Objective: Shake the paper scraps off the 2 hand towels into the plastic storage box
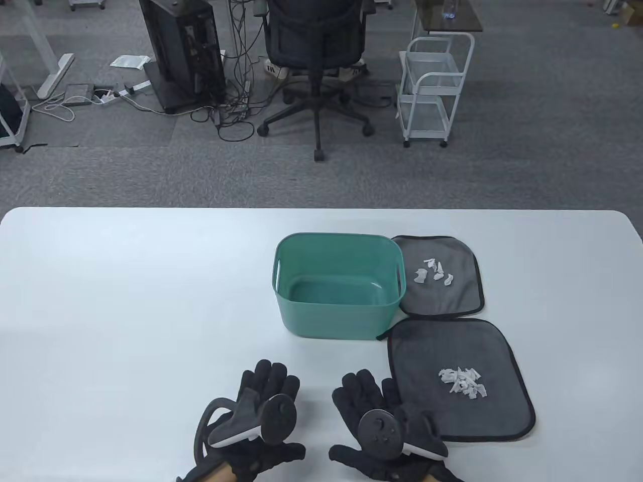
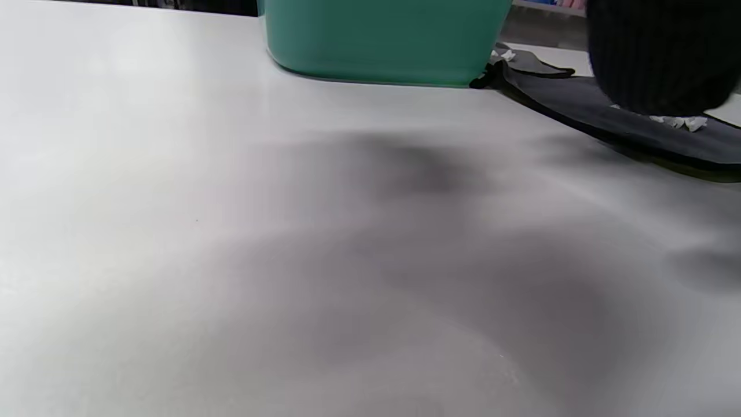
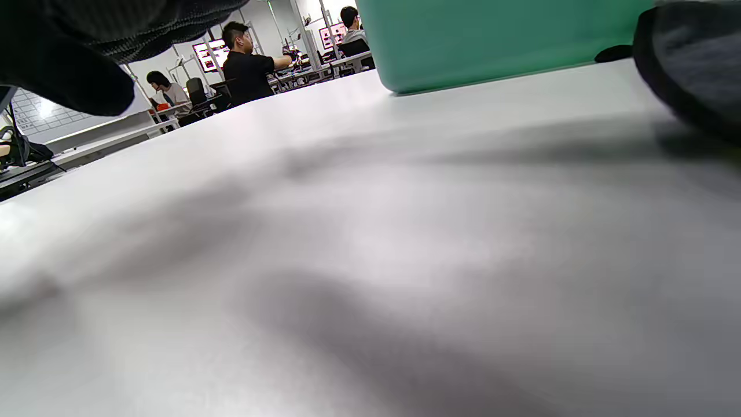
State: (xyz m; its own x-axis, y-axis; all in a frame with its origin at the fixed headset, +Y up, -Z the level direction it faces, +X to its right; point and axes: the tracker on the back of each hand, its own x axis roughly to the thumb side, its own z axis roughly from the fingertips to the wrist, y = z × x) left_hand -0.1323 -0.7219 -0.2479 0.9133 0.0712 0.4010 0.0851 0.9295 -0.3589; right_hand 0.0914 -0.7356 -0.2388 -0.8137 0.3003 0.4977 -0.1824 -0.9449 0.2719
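A teal plastic storage box (image 1: 337, 306) stands mid-table with nothing inside; its wall shows as the box (image 2: 382, 40) and the box (image 3: 492, 40) in the wrist views. Right of it lies a grey hand towel (image 1: 442, 296) carrying white paper scraps (image 1: 433, 271). A second grey towel (image 1: 432, 401) lies nearer me with its own scraps (image 1: 463, 381). My left hand (image 1: 266, 381) rests flat on the table, fingers straight, holding nothing. My right hand (image 1: 364, 396) lies flat beside the near towel's left edge, fingers spread, holding nothing.
The white table (image 1: 125, 301) stretches bare to the left of the box. Beyond its far edge stand an office chair (image 1: 316, 50), a white wire cart (image 1: 434, 90) and a computer tower (image 1: 181, 50) on the carpet. People sit at desks far off in the right wrist view.
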